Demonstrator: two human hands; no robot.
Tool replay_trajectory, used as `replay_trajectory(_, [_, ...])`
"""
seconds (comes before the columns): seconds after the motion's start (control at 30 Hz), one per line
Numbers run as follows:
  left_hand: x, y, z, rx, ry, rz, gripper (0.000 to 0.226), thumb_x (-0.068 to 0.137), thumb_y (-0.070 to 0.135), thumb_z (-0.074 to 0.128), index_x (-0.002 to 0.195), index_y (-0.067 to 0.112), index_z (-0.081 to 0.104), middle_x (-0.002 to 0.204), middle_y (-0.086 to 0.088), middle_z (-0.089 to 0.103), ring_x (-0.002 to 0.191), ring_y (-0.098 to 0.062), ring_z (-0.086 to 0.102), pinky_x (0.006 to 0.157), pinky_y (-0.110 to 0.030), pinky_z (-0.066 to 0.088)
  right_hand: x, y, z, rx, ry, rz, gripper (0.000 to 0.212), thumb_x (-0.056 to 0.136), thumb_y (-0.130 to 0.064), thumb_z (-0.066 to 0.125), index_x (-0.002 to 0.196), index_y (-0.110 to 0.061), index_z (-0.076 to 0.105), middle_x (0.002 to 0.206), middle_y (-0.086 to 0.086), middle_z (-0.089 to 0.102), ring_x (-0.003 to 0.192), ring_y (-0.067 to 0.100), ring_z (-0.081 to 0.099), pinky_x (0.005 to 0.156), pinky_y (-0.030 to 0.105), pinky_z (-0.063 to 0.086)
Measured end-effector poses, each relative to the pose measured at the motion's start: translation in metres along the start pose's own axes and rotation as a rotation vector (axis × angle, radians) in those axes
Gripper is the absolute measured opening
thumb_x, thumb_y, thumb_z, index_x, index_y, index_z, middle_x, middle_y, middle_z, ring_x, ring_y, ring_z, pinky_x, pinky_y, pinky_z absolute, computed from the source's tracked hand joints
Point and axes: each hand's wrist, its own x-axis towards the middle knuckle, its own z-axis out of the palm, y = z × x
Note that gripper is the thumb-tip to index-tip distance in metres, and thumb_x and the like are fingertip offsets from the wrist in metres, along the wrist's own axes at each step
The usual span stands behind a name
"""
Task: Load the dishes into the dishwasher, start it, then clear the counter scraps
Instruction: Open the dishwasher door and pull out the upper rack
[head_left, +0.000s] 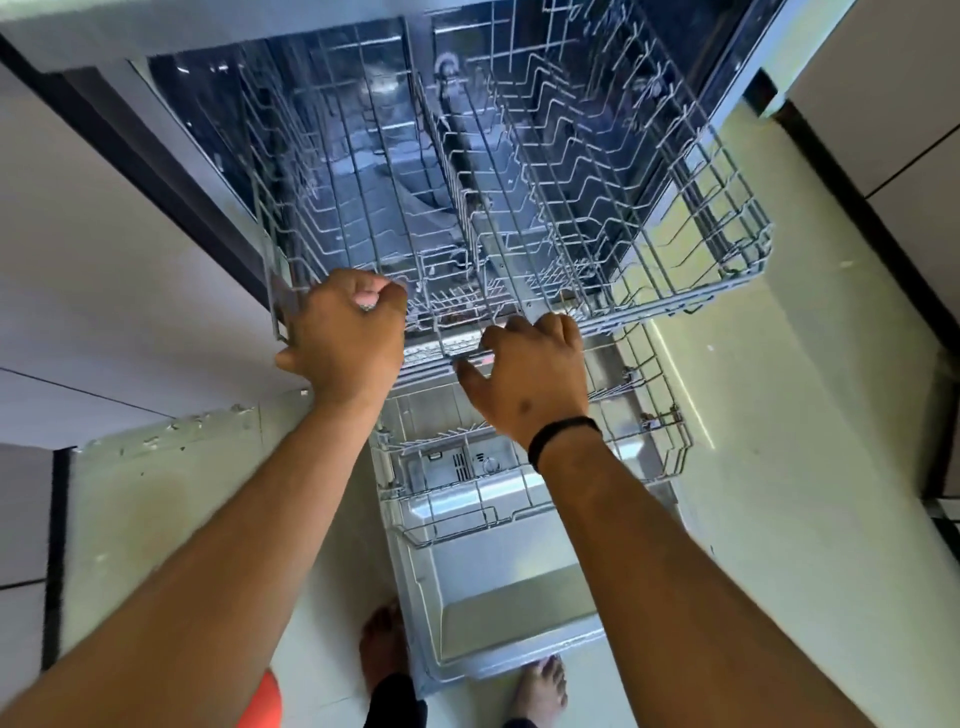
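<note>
At the far left, pale cabinet fronts (104, 260) run beside the open dishwasher (208, 130). The left hand (345, 332) has its fingers curled over the front left corner of the upper wire rack (519, 182), gripping the rim. The rack is drawn out of the tub and holds no dishes. Just to the right, the right hand (530, 369), a black band (563, 439) at its wrist, hooks its fingers over the middle of the same front rim, thumb stretched out below. Beneath both arms the lower rack (654, 415) sits on the lowered door (509, 613), detergent dispenser (467, 460) showing through its wires. Two bare feet (382, 649) stand on the pale floor (779, 467) by the door's edge
</note>
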Motion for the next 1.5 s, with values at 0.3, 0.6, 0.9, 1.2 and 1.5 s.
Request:
replay_trajectory(0.3, [0.008,0.004,0.059,-0.117,-0.219,0.269,0.012,0.091,0.027,0.071,0.102,0.024,0.067,0.107,-0.001,0.067,0.1,-0.018,0.064,0.09,-0.044,0.054,-0.018,0.004,-0.003,-0.001,-0.019,0.013,0.052,0.088,-0.066,0.043,0.102,-0.027,0.073,0.103,0.002,0.071,0.106,0.033,0.056,0.106,0.048,0.033])
replay_trajectory(0.6, [0.093,0.039,0.101,0.147,-0.328,0.334,0.055,0.095,0.029,0.069,0.143,0.01,0.052,0.143,-0.014,0.052,0.132,-0.028,0.05,0.101,-0.025,0.036,-0.007,0.004,-0.008,0.078,-0.065,0.051,0.07,0.091,-0.076,0.025,0.103,-0.028,0.075,0.111,-0.001,0.07,0.118,0.031,0.049,0.109,0.049,0.026])
replay_trajectory(0.9, [0.13,0.066,0.141,0.035,-0.604,0.023,0.065,0.096,0.016,0.069,0.153,0.011,0.038,0.154,-0.012,0.043,0.136,-0.025,0.047,0.087,-0.014,0.034,0.018,0.006,-0.01,0.096,-0.159,0.111,0.043,0.097,-0.046,0.04,0.067,-0.018,0.053,0.064,-0.004,0.05,0.066,0.02,0.054,0.109,0.047,0.026])
replay_trajectory(1.2, [0.124,0.051,0.15,0.048,-0.554,0.012,0.045,0.092,0.007,0.071,0.13,0.019,0.051,0.115,-0.005,0.052,0.085,-0.018,0.056,0.077,-0.035,0.056,0.023,0.005,-0.025,0.1,-0.303,0.076,0.025,0.095,-0.036,0.041,0.075,-0.022,0.043,0.064,-0.003,0.046,0.072,0.023,0.054,0.099,0.044,0.036])
replay_trajectory(1.5, [0.094,0.039,0.135,-0.052,-0.684,-0.057,0.052,0.087,0.002,0.075,0.13,0.018,0.05,0.12,-0.002,0.049,0.101,-0.018,0.058,0.07,-0.029,0.06,-0.006,0.013,-0.024,0.07,-0.409,0.059,0.026,0.09,-0.028,0.047,0.066,-0.02,0.041,0.063,-0.002,0.046,0.066,0.023,0.049,0.079,0.035,0.04])
